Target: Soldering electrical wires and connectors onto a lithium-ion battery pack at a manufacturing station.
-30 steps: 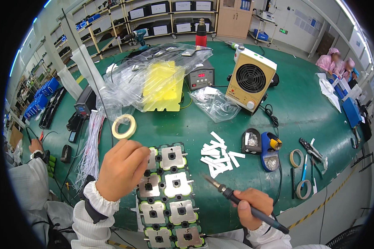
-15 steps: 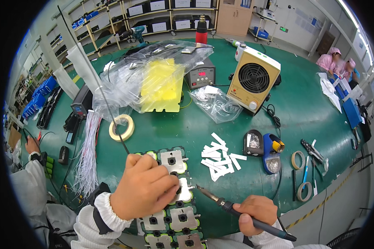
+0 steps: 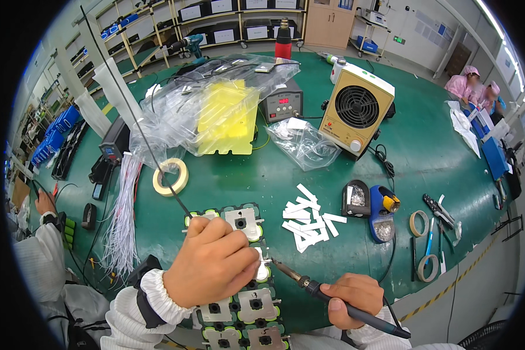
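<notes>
My right hand (image 3: 356,300) grips a soldering iron (image 3: 321,290), its tip at the small metal tab on the right edge of a battery pack (image 3: 259,315). The pack has silvery square plates over green-rimmed cells in a black frame. Over its left and middle part rests my left hand (image 3: 216,262), fingers closed round a long thin dark wire (image 3: 140,125) that runs up to the far left. The fingertips press near a plate beside the iron's tip and hide part of it.
White strips (image 3: 309,221) lie beyond the pack. A blue iron stand (image 3: 383,213), tape rolls (image 3: 430,268) and pliers (image 3: 440,213) are at right. Behind are an ionizing fan (image 3: 356,108), soldering station (image 3: 283,104) and plastic bags (image 3: 175,111). A co-worker's hand (image 3: 45,203) shows at left.
My right hand and the soldering iron have shifted slightly left, bringing the tip to the tab. My left hand has moved a little right and lower, with the wire in it.
</notes>
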Tool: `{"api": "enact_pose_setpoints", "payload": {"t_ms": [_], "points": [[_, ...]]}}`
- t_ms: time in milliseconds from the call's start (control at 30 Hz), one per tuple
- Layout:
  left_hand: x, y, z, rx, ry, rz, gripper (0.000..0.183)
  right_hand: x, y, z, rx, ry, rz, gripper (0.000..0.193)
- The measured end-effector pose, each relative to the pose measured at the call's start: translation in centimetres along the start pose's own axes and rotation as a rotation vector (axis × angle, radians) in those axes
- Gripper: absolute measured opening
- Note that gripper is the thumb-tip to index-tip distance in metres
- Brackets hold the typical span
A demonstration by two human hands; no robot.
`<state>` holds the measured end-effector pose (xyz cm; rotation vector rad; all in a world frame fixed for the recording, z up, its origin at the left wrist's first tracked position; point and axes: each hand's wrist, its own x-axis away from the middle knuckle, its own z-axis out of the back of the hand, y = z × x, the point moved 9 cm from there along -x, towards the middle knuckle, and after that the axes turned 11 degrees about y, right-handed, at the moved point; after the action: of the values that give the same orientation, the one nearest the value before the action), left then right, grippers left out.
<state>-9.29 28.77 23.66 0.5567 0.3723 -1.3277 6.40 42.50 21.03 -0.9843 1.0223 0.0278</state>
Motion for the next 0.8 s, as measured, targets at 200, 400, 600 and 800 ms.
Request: {"api": "enact_pose_setpoints", "payload": {"t_ms": [200,400,600,800], "points": [[-0.2,0.2,-0.3,-0.013,-0.025,-0.016,0.017,0.0,0.1,0.1,-0.006,0.001,0.002,0.019],[-0.2,0.3,-0.7,-0.011,-0.045,-0.016,0.018,0.0,0.1,0.0,0.001,-0.014,-0.003,0.019],[-0.2,0.4,-0.6,0.002,-0.044,-0.024,0.019,0.0,0.0,0.1,-0.02,-0.023,0.001,0.017],[-0.8,-0.2,1.8,0.023,0.077,0.001,0.023,-0.1,0.0,0.9,-0.009,0.021,0.019,0.016]]}}
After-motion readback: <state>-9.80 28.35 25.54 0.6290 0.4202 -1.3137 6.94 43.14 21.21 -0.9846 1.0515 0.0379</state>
